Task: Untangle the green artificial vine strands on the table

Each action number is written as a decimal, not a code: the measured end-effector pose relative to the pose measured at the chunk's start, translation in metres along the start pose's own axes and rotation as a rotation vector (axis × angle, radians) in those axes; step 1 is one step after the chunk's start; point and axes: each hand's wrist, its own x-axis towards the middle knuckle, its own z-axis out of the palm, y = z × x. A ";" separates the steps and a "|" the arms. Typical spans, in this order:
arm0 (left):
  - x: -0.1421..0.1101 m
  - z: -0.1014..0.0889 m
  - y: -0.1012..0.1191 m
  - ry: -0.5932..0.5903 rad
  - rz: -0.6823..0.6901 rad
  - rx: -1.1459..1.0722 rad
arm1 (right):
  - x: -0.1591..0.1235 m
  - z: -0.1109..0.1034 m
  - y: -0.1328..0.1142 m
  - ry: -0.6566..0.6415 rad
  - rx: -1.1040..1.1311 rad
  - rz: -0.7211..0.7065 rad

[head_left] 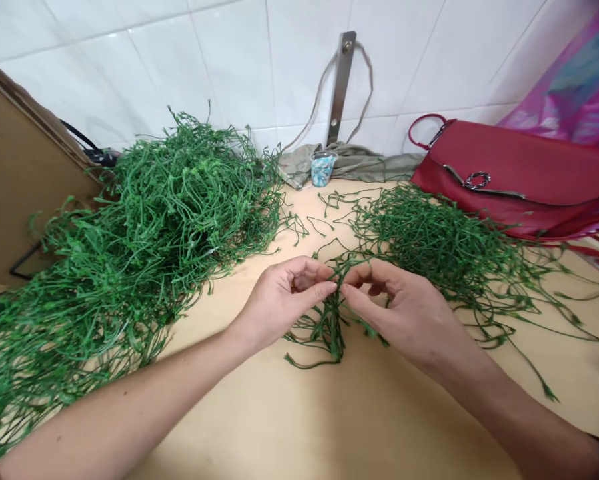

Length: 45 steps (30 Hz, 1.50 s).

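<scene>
Blue-and-white cup (322, 172) as reference: grey-green cloth (369, 165) bunched just behind it, metal strip (341, 93) upright behind, white tiled wall (229, 60) too. Red handbag (524, 163) to its right, pink-purple plastic (579, 97) farther right, brown box (24, 180) well left.

On our table (259, 413), we have one heap of strands (179, 193) on the left, beside a box (24, 167), and another heap (429, 240) on the right, before a handbag (519, 160). Between them is a bunch (333, 327); behind, a cup (322, 172) stands before a cloth (374, 164) along the wall (229, 67).
</scene>
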 end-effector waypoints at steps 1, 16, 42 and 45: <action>0.000 0.001 0.000 -0.015 -0.006 0.013 | -0.001 0.002 -0.001 0.031 -0.037 0.009; -0.004 -0.003 0.013 0.037 0.058 -0.076 | 0.018 -0.041 0.018 0.520 -0.225 -0.277; -0.002 -0.002 0.004 -0.028 -0.001 -0.082 | 0.003 -0.005 0.005 0.003 0.017 -0.223; -0.003 -0.001 0.004 -0.030 -0.001 -0.077 | 0.002 -0.004 0.003 0.010 -0.013 -0.239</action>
